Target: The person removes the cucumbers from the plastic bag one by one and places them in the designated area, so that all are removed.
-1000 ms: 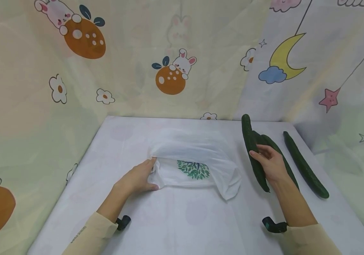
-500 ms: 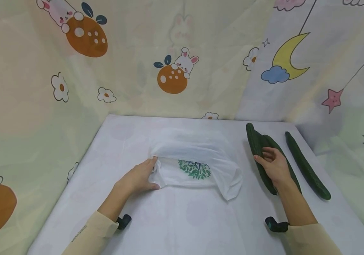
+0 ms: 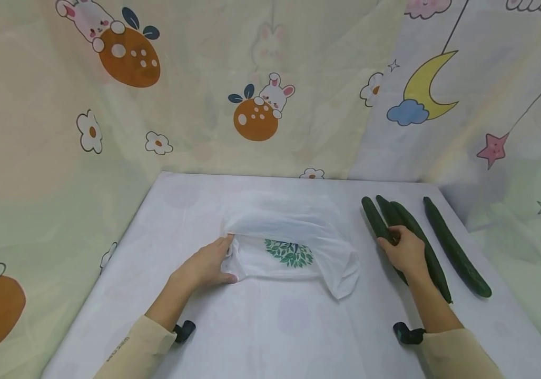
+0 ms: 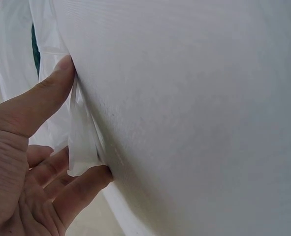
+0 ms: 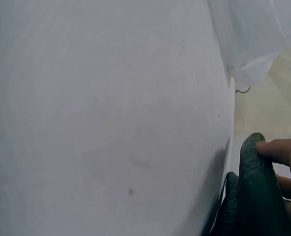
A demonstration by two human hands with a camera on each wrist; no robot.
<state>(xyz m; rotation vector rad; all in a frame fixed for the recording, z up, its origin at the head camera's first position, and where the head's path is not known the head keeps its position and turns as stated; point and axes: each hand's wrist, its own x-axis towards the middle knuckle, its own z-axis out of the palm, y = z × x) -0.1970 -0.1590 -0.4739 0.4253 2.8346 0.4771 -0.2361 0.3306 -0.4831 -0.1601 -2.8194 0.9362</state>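
A white plastic bag (image 3: 275, 263) with a green leaf print lies crumpled mid-table. My left hand (image 3: 206, 263) grips its left end. In the left wrist view the thumb (image 4: 51, 91) sits at one edge of the bag, and the bent fingers (image 4: 83, 194) reach behind a loose fold. On the right, my right hand (image 3: 405, 251) holds the leftmost cucumber (image 3: 373, 215), down low beside two others (image 3: 433, 263). In the right wrist view a fingertip (image 5: 275, 149) presses near the end of the held cucumber (image 5: 258, 191). The hand hides the cucumbers' middles in the head view.
Farther right lies a separate cucumber (image 3: 455, 247), near the right edge of the white-covered table (image 3: 294, 337). Printed cloth walls (image 3: 194, 95) stand close behind the table and along both sides. A dark wrist camera mount (image 3: 407, 334) juts inward from the right sleeve.
My right hand has lowered the raised cucumber and set it down along the left side of the other two, its far end now lower in view. The left hand and bag have stayed put.
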